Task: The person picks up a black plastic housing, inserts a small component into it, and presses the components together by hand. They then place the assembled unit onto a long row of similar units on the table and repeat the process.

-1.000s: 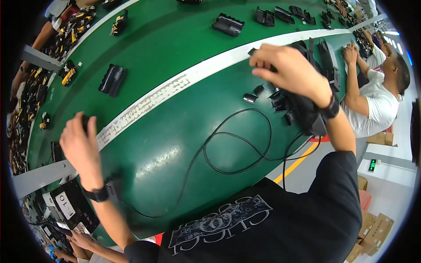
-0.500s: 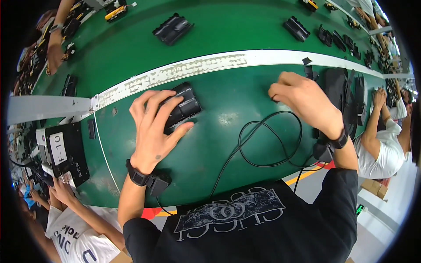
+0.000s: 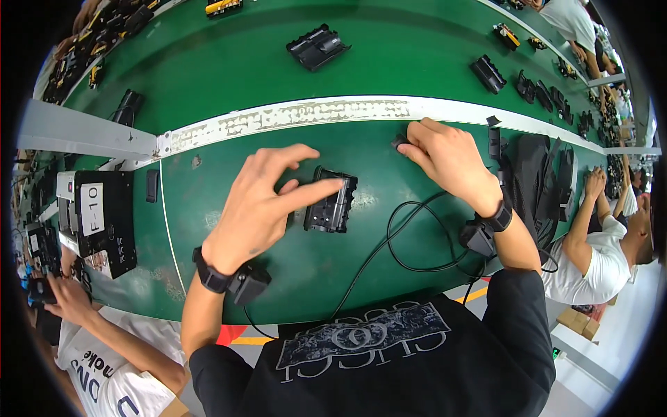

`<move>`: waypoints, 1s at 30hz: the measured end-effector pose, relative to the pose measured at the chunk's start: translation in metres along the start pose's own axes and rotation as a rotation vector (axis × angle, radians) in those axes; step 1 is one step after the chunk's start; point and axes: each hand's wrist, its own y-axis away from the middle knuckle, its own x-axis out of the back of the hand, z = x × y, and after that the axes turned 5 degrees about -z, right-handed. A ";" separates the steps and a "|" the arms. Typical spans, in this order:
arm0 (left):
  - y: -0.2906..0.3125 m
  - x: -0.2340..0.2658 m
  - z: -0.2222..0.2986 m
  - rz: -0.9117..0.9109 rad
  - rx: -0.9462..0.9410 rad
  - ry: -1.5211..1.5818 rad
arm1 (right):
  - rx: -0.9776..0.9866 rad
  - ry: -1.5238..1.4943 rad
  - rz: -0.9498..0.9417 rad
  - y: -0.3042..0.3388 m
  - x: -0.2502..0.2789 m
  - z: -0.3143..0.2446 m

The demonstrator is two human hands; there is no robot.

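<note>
Cannot see the black casing (image 3: 329,217) whole, crossed by a finger of the left hand (image 3: 258,203). Cannot identify the small dark piece (image 3: 399,142) near the counter's (image 3: 368,149) far edge, partly hidden by the right hand (image 3: 448,158). Cannot tell apart heaped parts (image 3: 117,38) beyond the far left corner; cannot see all of a yellow-and-black piece (image 3: 223,7), cut off on top.
</note>
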 end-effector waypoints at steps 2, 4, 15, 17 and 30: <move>0.001 -0.002 0.006 -0.019 -0.011 -0.036 | 0.022 -0.013 0.017 0.004 -0.003 -0.004; -0.018 -0.004 0.015 -0.049 -0.102 -0.113 | 0.015 -0.013 0.091 0.014 0.002 0.002; -0.010 -0.018 0.034 -0.066 0.039 -0.059 | 0.113 -0.023 0.174 0.008 -0.012 0.013; -0.015 -0.026 0.033 -0.079 -0.067 -0.065 | 0.085 -0.017 0.157 0.016 -0.007 0.013; -0.039 -0.051 0.024 0.071 0.102 0.090 | 0.321 -0.158 0.281 0.022 0.014 -0.041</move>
